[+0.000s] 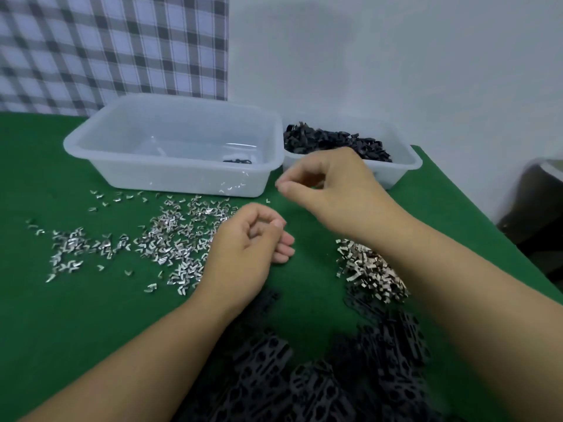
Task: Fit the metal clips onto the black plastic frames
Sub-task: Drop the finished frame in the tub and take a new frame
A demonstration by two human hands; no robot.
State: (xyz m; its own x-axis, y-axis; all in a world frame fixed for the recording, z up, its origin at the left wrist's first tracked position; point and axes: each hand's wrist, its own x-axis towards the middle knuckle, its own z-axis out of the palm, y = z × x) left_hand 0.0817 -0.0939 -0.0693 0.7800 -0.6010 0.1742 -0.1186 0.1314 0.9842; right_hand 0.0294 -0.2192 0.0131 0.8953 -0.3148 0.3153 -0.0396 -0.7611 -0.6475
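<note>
Black plastic frames (304,376) lie heaped at the near edge of the green table. Small bent metal clips (170,239) are scattered left of centre, and a second pile of clips (368,269) lies to the right. My left hand (249,242) rests on the cloth beside the scattered clips. Its fingers are curled into a loose fist, and I see nothing in it. My right hand (332,190) hovers above the table in front of the tubs. Its forefinger curls toward the thumb, with nothing visible between them.
A translucent tub (91,153) at the back left holds a few black parts (237,161). A second tub (408,169) to its right is heaped with black parts (332,141). A checked cloth hangs behind. The table's right edge drops off beside a dark object (536,208).
</note>
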